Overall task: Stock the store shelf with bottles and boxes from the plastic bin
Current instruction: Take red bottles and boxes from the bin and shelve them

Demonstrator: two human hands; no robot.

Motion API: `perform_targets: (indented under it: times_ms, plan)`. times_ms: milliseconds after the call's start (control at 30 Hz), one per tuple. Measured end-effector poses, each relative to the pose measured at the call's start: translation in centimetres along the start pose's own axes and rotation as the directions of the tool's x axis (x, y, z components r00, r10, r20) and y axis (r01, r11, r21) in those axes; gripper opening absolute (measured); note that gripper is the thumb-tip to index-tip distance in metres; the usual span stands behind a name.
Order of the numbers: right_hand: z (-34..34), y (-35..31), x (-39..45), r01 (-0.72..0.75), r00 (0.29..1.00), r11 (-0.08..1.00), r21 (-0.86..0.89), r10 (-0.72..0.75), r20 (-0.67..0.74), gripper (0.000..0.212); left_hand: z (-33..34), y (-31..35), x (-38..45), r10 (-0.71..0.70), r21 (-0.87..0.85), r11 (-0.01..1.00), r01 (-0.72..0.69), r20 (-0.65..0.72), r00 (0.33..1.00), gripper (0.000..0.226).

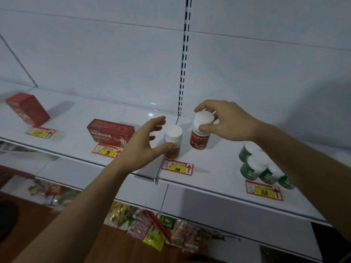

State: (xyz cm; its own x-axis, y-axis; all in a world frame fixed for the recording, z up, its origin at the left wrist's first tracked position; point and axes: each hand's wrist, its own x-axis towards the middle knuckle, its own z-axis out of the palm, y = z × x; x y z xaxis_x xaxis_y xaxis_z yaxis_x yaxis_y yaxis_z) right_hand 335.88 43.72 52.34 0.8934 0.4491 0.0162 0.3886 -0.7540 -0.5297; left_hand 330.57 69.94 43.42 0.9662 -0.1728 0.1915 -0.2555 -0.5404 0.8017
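Observation:
Two red bottles with white caps stand on the white shelf behind the "108" price tag. My right hand grips the white cap of the right red bottle from above. My left hand is spread beside the left red bottle, thumb touching its front and fingers reaching behind it without closing. The plastic bin is out of view.
A flat red box lies left of the bottles, and a tilted red box stands at the far left. Several green bottles cluster at the right. Snack packets fill the shelf below.

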Motion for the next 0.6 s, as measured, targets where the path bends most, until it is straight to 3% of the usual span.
perform_targets:
  times_ms: [167,600]
  plan:
    - [2.4,-0.3,-0.6,-0.082,0.997,0.997,-0.012,0.082,-0.012,0.052,1.1,-2.3,-0.1,-0.038,-0.053,0.998,0.043,0.088,0.995,0.089]
    - [5.8,-0.9,-1.2,-0.142,0.987,0.99,0.004,0.142,-0.077,0.05,2.7,-3.9,-0.3,-0.067,0.025,0.998,0.065,0.067,0.996,0.073]
